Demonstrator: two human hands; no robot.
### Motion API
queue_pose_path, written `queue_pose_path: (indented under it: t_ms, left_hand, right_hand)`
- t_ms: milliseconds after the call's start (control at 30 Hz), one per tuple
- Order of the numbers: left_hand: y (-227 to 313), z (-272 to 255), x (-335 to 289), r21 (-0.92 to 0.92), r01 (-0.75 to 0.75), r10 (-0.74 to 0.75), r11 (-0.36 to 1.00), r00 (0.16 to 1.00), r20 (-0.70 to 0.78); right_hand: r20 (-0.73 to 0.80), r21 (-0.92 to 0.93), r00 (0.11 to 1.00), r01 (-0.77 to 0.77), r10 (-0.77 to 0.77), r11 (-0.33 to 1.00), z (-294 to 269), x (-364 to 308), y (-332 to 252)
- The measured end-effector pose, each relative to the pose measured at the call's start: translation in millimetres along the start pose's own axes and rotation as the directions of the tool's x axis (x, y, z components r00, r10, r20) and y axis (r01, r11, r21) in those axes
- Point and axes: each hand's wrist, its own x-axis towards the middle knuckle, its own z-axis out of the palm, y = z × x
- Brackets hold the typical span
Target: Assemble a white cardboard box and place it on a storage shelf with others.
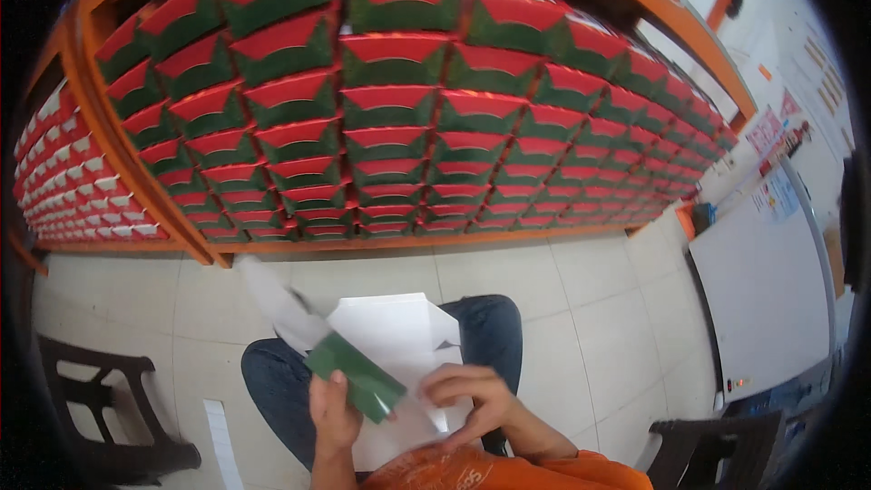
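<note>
Left hand grips green panel above white card on a seated person's lap

The left hand [336, 413] has its grip closed on a glossy green rectangular card panel [358, 377], the thumb lying on the panel's face. The panel is held tilted over the lap, near the middle of the body. A blurred white strip [281, 304] runs from the panel's upper left end out past the knee.

The right hand [467, 399] is just beside the panel's lower right end, its fingers curled. Motion blur leaves it unclear whether that grip is grasping anything.

Beneath the panel, a large white card sheet with angled corners [390, 322] lies across the lap, between legs in dark blue trousers [490, 331]. An orange top [553, 472] shows at the lower edge.

Ahead, a long orange-framed shelf [95, 73] carries close rows of red and green cardboard boxes [386, 104]; farther left stand stacked red and white boxes [77, 177]. On the pale tiled floor [572, 336], a dark plastic stool [118, 404] stands at the left, near a narrow white paper strip [220, 445]. A second dark stool [721, 449] stands at the lower right, near a large pale grey-white unit [771, 299].
</note>
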Motion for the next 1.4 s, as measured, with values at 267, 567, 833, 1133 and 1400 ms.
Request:
queue_pose_path:
  t_ms: [267, 567, 833, 1133, 1400]
  left_hand:
    - [-14.3, 61.0, 11.7, 0.5, -0.367, 0.346, 0.784, 0.928, 0.138]
    - [28.1, 42.2, -2.4, 0.775, -0.345, -0.143, 0.529, 0.864, 0.482]
    - [35.5, -38.4, -5.8, 0.696, -0.141, -0.165, 0.704, 0.92, 0.355]
    - [3.0, -65.7, -26.5, 0.478, -0.011, 0.017, 0.878, 1.0, -0.008]
    - [77.2, -38.0, -19.2, 0.831, -0.147, -0.313, 0.537, 0.879, 0.358]
  right_hand:
    - [0.033, -0.714, 0.995, 0.092, -0.097, 0.695, -4.8, -3.0, -9.8]
    - [-0.115, 0.06, 0.895, -0.426, 0.43, 0.903, 5.8, -6.8, 9.5]
    - [0.419, -0.261, 0.859, -0.197, 0.295, 0.945, -2.8, 5.5, 22.8]
    - [0.377, -0.168, 0.839, -0.355, 0.393, 0.92, 9.7, -10.4, 23.0]
    - [0.074, -0.653, 0.874, -0.321, 0.479, 0.686, -76.7, 24.0, 6.2]
